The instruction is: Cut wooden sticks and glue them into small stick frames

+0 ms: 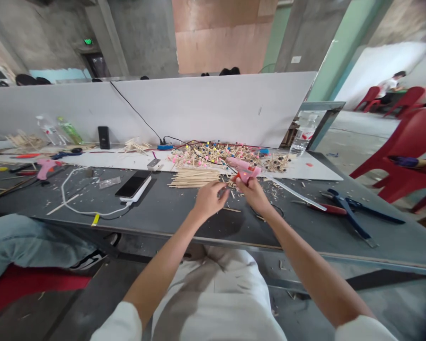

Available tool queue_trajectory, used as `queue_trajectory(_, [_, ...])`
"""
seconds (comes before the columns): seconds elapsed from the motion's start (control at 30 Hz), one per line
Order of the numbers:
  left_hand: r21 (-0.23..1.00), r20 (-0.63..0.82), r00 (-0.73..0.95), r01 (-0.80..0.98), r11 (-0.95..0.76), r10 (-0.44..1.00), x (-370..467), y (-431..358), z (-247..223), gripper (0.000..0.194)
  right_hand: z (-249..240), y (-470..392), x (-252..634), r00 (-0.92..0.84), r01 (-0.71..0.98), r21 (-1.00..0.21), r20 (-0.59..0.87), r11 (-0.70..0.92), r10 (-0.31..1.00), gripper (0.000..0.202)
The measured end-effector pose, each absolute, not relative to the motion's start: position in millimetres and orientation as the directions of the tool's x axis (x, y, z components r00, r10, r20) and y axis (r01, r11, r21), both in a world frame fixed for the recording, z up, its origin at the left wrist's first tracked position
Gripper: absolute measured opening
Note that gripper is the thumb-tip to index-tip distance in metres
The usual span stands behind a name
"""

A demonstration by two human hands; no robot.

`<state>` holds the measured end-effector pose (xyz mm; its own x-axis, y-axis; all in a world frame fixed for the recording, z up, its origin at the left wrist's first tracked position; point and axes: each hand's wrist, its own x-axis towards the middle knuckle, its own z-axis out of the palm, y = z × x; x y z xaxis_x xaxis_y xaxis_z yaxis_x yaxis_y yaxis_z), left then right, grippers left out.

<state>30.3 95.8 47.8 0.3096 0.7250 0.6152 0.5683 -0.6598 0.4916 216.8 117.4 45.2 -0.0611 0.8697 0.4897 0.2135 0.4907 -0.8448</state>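
My right hand (252, 193) is wrapped round a pink glue gun (244, 169), whose nozzle points left and whose white glue stick trails out to the right. Left of it, my left hand (210, 199) has its fingers curled together near the nozzle; anything between the fingertips is too small to make out. Just behind my left hand lies a bundle of thin wooden sticks (193, 177). A heap of short sticks with coloured tips (213, 154) spreads along the back. One loose stick (232, 209) rests on the dark table between my hands.
On the dark table (184, 218), a phone (134, 183) lies on a white power bank with a cable at left. Blue-handled pliers (351, 215) and a red-handled tool (328, 208) lie right. A bottle (304, 135) stands behind. Another person's leg (31, 241) is at left.
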Motion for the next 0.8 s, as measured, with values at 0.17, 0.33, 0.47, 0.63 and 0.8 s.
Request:
queue_trajectory(0.17, [0.509,0.646,0.269,0.544,-0.667,0.714,75,92,38,0.014,50,101,190,0.012,0.132,-0.866,0.489,0.483,0.872,0.033])
queue_trajectory(0.33, [0.547,0.700,0.186,0.482,-0.685,0.689,78,95,26,0.016,46,93,195,0.072,-0.097,-0.883,0.454,0.459,0.888,0.032])
queue_trajectory(0.47, [0.570,0.709,0.133,0.471,-0.674,0.693,77,93,24,0.018,47,82,206,0.358,-0.290,-0.777,0.453,0.558,0.817,0.026])
queue_trajectory(0.63, [0.576,0.703,0.118,0.485,-0.658,0.702,78,91,20,0.016,54,73,217,0.440,-0.334,-0.682,0.498,0.651,0.747,0.016])
queue_trajectory(0.8, [0.525,0.732,0.128,0.521,-0.673,0.669,76,89,16,0.016,51,74,220,0.414,-0.226,-0.716,0.543,0.661,0.730,0.015])
